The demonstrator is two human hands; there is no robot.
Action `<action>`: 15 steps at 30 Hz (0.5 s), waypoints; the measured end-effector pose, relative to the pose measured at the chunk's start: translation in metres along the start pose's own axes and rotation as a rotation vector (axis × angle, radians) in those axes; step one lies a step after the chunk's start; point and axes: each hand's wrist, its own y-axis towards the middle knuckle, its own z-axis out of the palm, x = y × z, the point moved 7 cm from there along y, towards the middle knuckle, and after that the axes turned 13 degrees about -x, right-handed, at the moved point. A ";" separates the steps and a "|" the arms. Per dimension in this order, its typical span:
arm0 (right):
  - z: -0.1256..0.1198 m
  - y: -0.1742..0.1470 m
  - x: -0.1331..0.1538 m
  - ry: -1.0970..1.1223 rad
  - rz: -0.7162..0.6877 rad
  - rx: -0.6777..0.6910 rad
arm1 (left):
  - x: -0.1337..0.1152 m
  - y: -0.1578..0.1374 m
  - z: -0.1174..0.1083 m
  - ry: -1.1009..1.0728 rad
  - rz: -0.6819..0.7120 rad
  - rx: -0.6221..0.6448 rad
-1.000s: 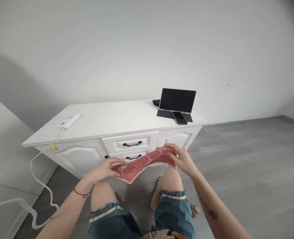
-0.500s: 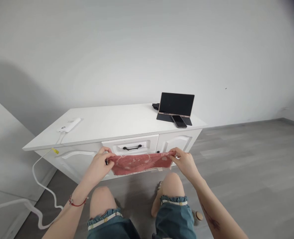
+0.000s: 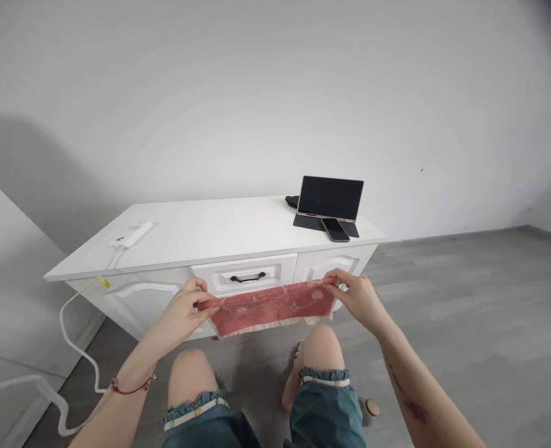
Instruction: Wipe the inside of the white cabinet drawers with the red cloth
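A pink-red towel (image 3: 270, 308) with pale patterns and a whitish lower edge hangs stretched between my two hands, above my knees. My left hand (image 3: 185, 311) pinches its upper left corner between thumb and fingers. At the upper right corner, my right hand (image 3: 357, 297) holds it in a similar pinch, a little higher than the left. The towel looks folded over along its top edge. Behind it is the front of a white cabinet (image 3: 201, 224), with a drawer handle (image 3: 248, 277) showing just above the cloth.
On the cabinet top, a tablet (image 3: 330, 198) stands propped on its cover, with a phone (image 3: 335, 229) lying before it. A white power strip (image 3: 133, 235) lies at the left, its cable (image 3: 77, 345) dropping to the floor. A jar with a cork-like lid (image 3: 372, 407) stands by my right leg.
My hands have moved slightly apart, the right one rightward and up. The towel is pulled tauter and shows more of its face and pale lower edge.
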 end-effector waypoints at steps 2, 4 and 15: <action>-0.003 0.002 0.000 0.074 -0.025 0.012 | -0.006 0.001 -0.009 -0.115 -0.011 -0.023; -0.002 0.004 -0.002 0.200 -0.049 -0.013 | -0.007 0.001 -0.011 -0.350 -0.100 -0.014; 0.059 -0.023 0.002 0.227 0.261 -0.234 | -0.001 -0.029 0.100 -1.540 -0.971 -0.157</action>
